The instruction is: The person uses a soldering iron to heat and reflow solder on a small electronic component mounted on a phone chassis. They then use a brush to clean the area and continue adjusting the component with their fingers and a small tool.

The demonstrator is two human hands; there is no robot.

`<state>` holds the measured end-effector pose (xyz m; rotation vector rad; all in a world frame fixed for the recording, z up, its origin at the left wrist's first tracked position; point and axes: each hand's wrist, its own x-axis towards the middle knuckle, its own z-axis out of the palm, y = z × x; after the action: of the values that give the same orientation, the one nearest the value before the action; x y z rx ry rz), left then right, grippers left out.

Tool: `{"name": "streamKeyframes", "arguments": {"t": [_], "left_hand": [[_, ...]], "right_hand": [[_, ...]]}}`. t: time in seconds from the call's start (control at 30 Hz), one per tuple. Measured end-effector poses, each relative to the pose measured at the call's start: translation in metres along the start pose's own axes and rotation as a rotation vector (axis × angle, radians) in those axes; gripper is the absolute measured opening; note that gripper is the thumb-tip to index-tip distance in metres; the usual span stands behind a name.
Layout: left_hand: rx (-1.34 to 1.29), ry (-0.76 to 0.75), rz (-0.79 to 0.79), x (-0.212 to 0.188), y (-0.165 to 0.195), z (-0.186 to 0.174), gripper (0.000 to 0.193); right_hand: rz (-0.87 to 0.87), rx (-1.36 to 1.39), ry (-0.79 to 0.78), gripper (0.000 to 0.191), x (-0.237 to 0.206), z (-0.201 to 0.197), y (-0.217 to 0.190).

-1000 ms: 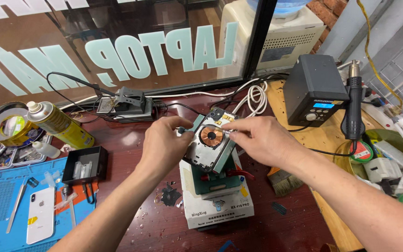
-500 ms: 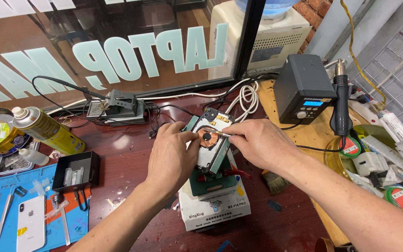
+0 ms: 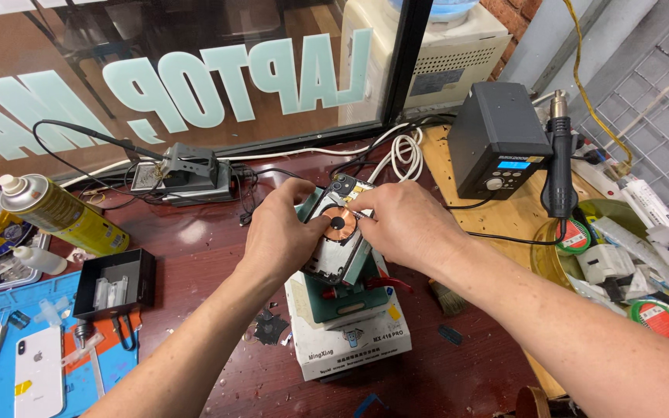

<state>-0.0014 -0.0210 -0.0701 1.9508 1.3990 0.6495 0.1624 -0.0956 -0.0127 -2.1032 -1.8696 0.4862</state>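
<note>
An opened phone (image 3: 340, 240) with a round copper coil on its back lies tilted in a green clamp stand (image 3: 350, 298) on top of a white box (image 3: 350, 340). My left hand (image 3: 282, 230) grips the phone's left edge, thumb near the coil. My right hand (image 3: 404, 224) rests on the phone's upper right side and pinches a thin metal tool whose tip touches the phone near the coil.
A soldering iron holder (image 3: 187, 172) and cables sit behind. A hot-air station (image 3: 499, 141) with its wand (image 3: 559, 166) stands right. Left: a yellow spray can (image 3: 63, 215), black parts tray (image 3: 114, 282), blue mat (image 3: 9, 348) with a white phone (image 3: 39, 370) and tweezers.
The view has shifted slightly. Both hands stay on the phone; my right hand has moved a little left across its top, closer to the coil.
</note>
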Motion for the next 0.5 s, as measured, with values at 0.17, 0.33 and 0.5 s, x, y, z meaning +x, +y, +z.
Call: {"name": "streamKeyframes", "arguments": {"t": [0.17, 0.33, 0.5], "left_hand": [[-0.116, -0.075, -0.078, 0.007, -0.004, 0.003, 0.065], [-0.254, -0.170, -0.156, 0.013, -0.007, 0.003, 0.055], [-0.319, -0.223, -0.201, 0.014, -0.009, 0.000, 0.052]], "right_hand": [[0.072, 0.048, -0.014, 0.028, -0.004, -0.003, -0.008], [0.101, 0.063, -0.010, 0.027, -0.002, 0.001, -0.014], [0.151, 0.237, -0.023, 0.028, -0.001, 0.004, -0.007]]}}
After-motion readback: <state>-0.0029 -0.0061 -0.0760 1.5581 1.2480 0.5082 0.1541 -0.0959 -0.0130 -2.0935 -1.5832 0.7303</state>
